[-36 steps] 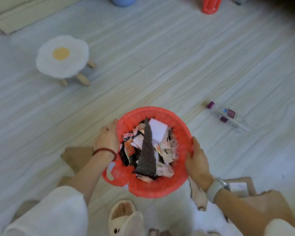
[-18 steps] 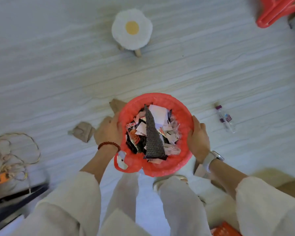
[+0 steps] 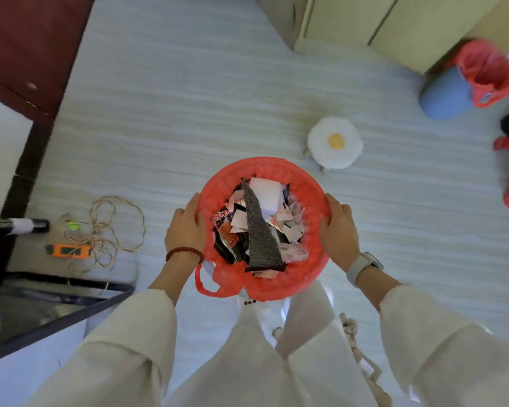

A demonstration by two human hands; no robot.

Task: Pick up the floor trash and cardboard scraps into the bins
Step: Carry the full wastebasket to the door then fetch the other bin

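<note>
Bin [image 3: 312,189]: red-lined, heaped with paper scraps [image 3: 257,221].
Left hand [image 3: 185,230]: fingers curled on the rim.
Right hand [image 3: 338,230]: fingers gripping the opposite rim.

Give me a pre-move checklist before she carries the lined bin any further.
1. Left hand grips the red-lined bin rim: ok.
2. Right hand grips the opposite rim: ok.
3. Trash stays below rim: not ok, the dark triangular scrap pokes up above the pile.
4. Liner seated: cannot tell; a bag handle hangs loose outside.
5. Path ahead: not ok, the egg-shaped stool stands just beyond the bin.
6. Floor to the left: not ok, tangled cord lies there.
</note>
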